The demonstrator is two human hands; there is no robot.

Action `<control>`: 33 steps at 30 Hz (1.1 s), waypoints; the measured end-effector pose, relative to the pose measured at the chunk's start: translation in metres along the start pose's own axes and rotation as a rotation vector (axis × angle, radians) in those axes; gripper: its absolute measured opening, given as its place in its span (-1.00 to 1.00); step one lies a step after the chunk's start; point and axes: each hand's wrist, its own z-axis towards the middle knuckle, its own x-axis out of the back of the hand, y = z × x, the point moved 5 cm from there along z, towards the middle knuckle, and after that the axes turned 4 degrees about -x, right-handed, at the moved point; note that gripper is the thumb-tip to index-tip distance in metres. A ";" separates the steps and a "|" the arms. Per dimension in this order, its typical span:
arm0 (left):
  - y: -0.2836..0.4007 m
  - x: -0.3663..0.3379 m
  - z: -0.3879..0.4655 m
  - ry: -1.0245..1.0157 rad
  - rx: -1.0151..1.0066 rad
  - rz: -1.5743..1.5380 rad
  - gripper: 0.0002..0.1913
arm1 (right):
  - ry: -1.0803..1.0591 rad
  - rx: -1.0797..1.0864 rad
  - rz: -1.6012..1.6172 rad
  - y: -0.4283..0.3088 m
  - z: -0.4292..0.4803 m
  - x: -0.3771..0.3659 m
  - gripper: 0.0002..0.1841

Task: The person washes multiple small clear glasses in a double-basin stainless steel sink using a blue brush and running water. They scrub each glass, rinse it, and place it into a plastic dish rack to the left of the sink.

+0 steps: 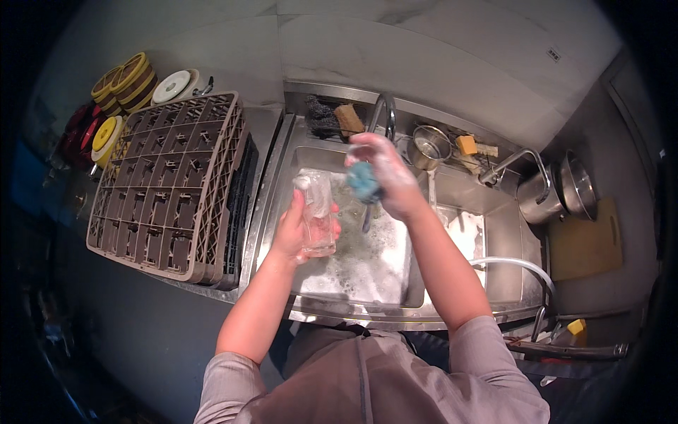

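Observation:
My left hand [290,229] is closed around a clear drinking glass [319,214] with white suds at its upper end. Just right of the glass, my right hand [386,172] grips a blue-green scrubbing pad [363,181]; this hand is foamy and a little blurred. Pad and glass are apart. Both hands are over the left basin of a stainless steel sink [416,275], which holds soapy water [360,265] with bubbles. A thin dark shape, too blurred to name, shows below the pad.
A brown plastic glass rack [159,196] stands at the left. Behind the basin are a curved faucet [391,114] and a steel pot [430,146]. Another faucet [540,172] overhangs the right basin [503,238], near a white hose [522,263]. A cutting board [585,244] lies farther right.

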 end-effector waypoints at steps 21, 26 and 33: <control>-0.026 -0.028 0.033 0.011 -0.128 1.701 -0.78 | -0.264 -0.221 -1.748 0.055 0.004 -0.010 -0.53; -0.022 -0.025 0.036 0.090 -0.343 1.705 -0.46 | 0.012 -0.770 -0.162 0.121 -0.010 0.084 -0.60; 0.030 -0.040 0.032 0.413 -0.235 1.410 -0.40 | 0.553 0.000 -0.386 0.133 -0.015 0.042 -0.54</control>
